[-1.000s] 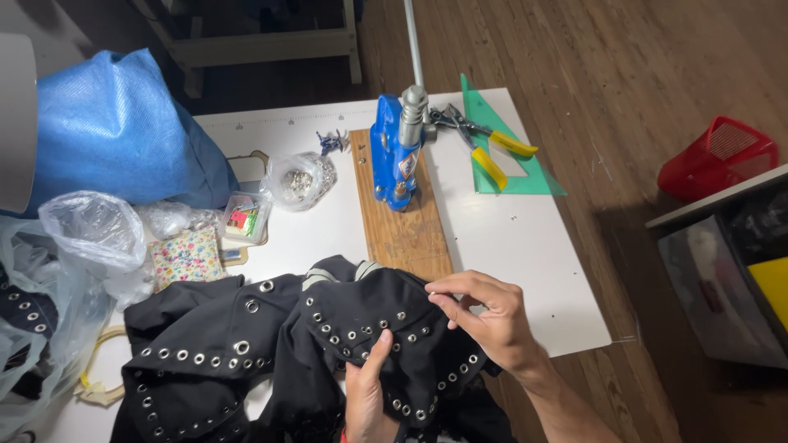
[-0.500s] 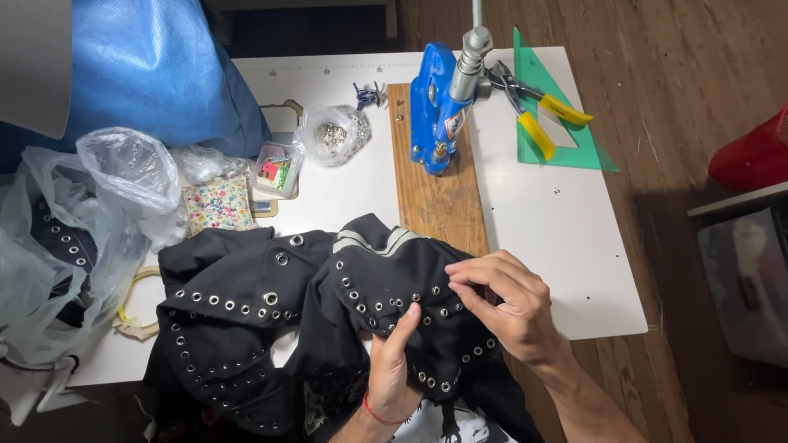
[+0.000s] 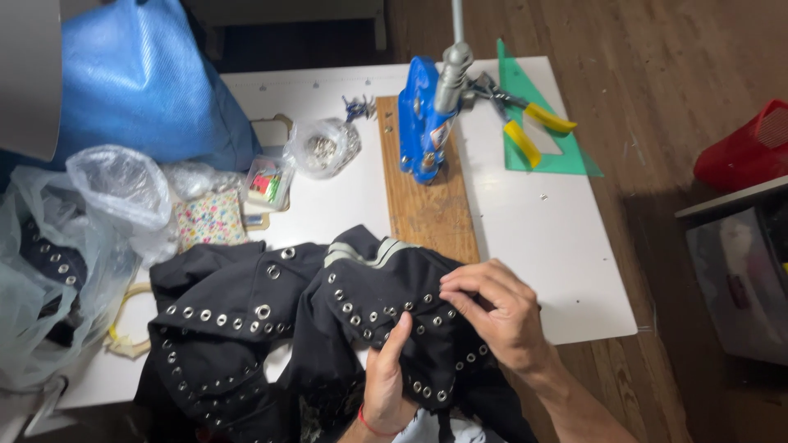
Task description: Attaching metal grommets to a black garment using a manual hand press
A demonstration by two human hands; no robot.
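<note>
A black garment (image 3: 271, 328) studded with rows of silver eyelets lies bunched on the near part of the white table (image 3: 566, 246). My left hand (image 3: 386, 377) comes up from below and presses its fingers into the fabric by an eyelet row. My right hand (image 3: 501, 316) rests on the garment's right side, fingers curled and pinching the fabric near the eyelets. A blue hand press (image 3: 427, 115) stands on a wooden board (image 3: 427, 205) just beyond the garment.
Yellow-handled pliers (image 3: 525, 123) lie on a green set square (image 3: 542, 152) at the far right. A clear bag of metal eyelets (image 3: 324, 148), a small box and a floral pouch (image 3: 209, 221) sit left of the board. Plastic bags (image 3: 74, 246) and a blue bag (image 3: 139, 82) crowd the left. A red basket (image 3: 751, 152) stands on the floor.
The view has shifted closer and lower over the garment. My right hand has slid slightly left along the eyelet row; my left hand stays pressed under it.
</note>
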